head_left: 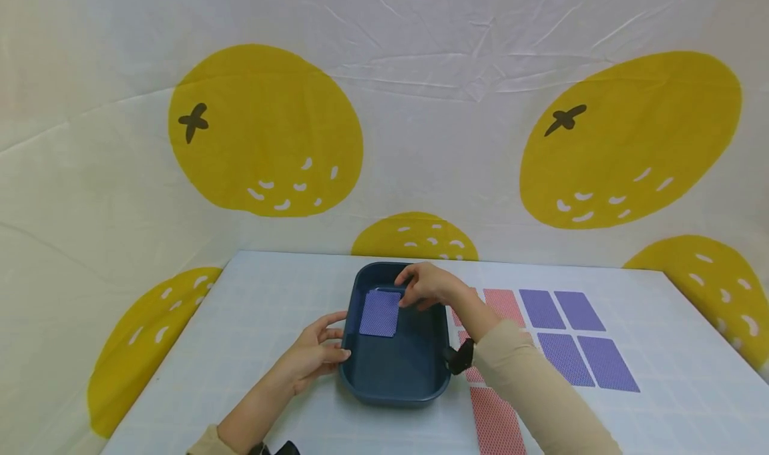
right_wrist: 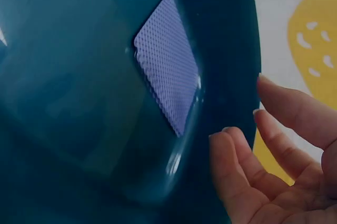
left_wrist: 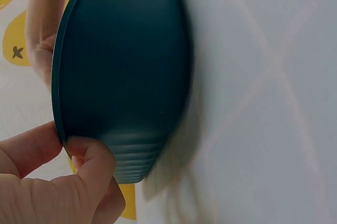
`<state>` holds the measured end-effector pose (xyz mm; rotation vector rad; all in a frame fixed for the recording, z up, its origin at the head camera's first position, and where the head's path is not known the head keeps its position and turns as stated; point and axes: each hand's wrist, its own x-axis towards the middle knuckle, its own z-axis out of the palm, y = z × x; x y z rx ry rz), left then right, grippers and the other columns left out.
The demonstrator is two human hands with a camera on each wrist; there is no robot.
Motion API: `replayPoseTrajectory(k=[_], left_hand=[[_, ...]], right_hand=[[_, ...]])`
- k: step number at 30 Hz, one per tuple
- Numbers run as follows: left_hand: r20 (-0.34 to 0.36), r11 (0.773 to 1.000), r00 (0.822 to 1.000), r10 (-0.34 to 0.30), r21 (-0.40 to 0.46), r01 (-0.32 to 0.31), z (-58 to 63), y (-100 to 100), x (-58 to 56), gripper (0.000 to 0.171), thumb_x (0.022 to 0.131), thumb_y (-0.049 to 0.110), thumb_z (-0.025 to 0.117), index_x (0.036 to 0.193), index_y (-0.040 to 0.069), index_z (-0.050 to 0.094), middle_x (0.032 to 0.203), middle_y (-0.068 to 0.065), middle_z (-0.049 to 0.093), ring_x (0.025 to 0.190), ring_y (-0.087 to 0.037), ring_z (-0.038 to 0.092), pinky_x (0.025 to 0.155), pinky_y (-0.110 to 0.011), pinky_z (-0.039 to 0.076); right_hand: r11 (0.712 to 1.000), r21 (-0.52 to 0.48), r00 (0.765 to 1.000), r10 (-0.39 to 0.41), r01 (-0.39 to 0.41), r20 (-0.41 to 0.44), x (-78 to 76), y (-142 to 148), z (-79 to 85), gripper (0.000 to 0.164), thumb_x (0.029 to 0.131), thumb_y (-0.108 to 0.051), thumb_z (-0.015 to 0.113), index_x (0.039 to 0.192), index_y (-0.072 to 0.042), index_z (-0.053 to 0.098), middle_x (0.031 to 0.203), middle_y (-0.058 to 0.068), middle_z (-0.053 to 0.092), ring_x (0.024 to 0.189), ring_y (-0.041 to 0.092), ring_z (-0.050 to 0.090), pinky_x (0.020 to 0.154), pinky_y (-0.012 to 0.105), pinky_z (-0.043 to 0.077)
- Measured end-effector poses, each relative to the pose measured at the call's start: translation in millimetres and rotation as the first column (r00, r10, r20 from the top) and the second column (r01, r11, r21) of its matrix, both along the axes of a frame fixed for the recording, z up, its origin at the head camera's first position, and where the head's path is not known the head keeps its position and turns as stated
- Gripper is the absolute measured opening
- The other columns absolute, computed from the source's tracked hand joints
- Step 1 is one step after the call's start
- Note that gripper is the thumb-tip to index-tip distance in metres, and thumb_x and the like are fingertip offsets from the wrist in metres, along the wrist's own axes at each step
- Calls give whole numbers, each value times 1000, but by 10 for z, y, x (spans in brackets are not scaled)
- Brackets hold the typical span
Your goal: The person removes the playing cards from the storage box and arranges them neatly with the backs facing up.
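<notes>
A dark blue-green tray stands on the white table, seen from above in the head view. My left hand holds its left rim; in the left wrist view the thumb and fingers pinch the tray's edge. Inside, at the upper left of the tray, lies a small stack of purple patterned cards, its edges slightly uneven in the right wrist view. Over the tray's far part hovers my right hand, just right of the stack. Its fingers are loosely bent and apart, with nothing between them.
Right of the tray, several purple cards lie flat in rows. Red patterned cards lie between them and the tray, partly hidden by the right forearm. Behind the table hangs a white cloth with yellow fruit shapes.
</notes>
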<state>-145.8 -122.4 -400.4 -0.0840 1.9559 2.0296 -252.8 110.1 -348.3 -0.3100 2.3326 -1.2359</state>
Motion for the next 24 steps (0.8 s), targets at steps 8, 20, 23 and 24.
replayPoseTrajectory(k=[8,20,23,24], left_hand=[[-1,1000,1000,-18,18,18,-14,-13,-20,70,79,-12,61,141,2,32,105,-14,47,82,-19,49,65,-31,46],[11,1000,1000,-28,13,28,-23,-17,19,69,79,-12,62,140,2,33,105,-14,46,82,-19,49,65,-30,47],[-3,999,1000,-31,18,31,-11,-8,-1,68,79,-11,62,140,2,33,107,-16,46,82,-20,49,66,-30,47],[-4,999,999,-32,19,32,-7,-7,-8,68,79,-12,61,140,2,33,107,-16,45,82,-19,48,66,-30,47]], right_hand=[[997,56,994,52,-47,-91,-66,-260,-168,42,70,4,76,108,-1,61,86,10,59,74,18,55,66,39,51],[918,394,956,72,48,-285,-2,-527,-523,61,55,-10,89,108,-10,60,108,15,49,103,34,47,85,49,42],[915,400,960,57,60,-274,-24,-539,-524,64,55,-11,90,109,-11,57,108,15,48,105,36,45,87,50,40],[914,402,962,56,59,-268,-36,-540,-523,64,54,-11,90,109,-12,57,108,15,49,104,35,46,87,50,40]])
